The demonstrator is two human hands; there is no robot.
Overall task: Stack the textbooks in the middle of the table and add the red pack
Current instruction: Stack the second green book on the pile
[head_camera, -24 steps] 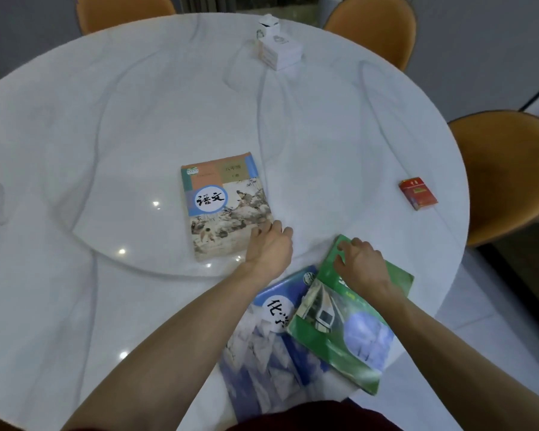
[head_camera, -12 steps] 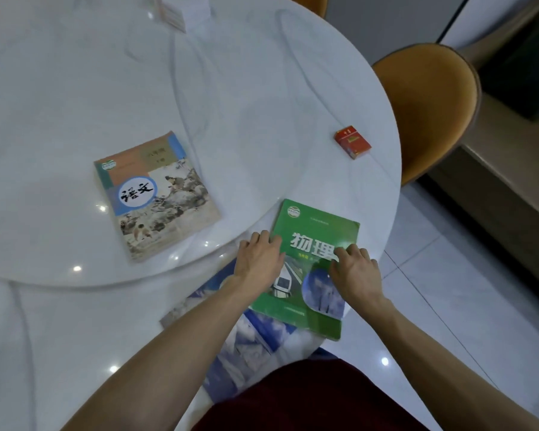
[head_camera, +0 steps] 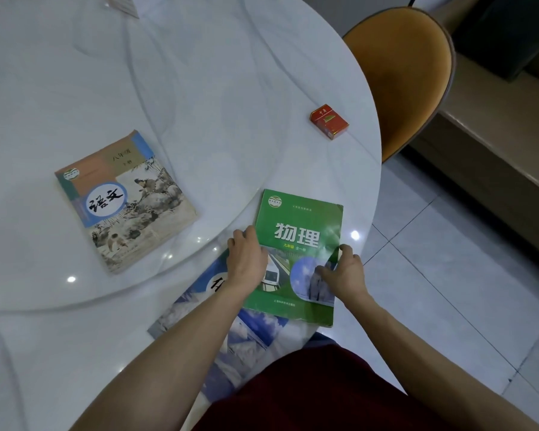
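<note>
A green textbook (head_camera: 299,231) lies near the table's front right edge, partly over a blue textbook (head_camera: 246,331). My left hand (head_camera: 246,259) grips the green book's left edge. My right hand (head_camera: 344,273) pinches its right edge, thumb on top. A beige and blue textbook (head_camera: 122,200) lies flat further left, toward the table's middle. The red pack (head_camera: 329,121) sits by the table's right edge, apart from both hands.
The white marble round table (head_camera: 199,104) has a raised inner turntable. An orange chair (head_camera: 408,73) stands at the right, past the red pack. A white box (head_camera: 123,3) sits at the far edge. Tiled floor lies to the right.
My left hand left the beige book and came onto the green book. Both hands turned the green book straight and now hold its side edges. My head turned right.
</note>
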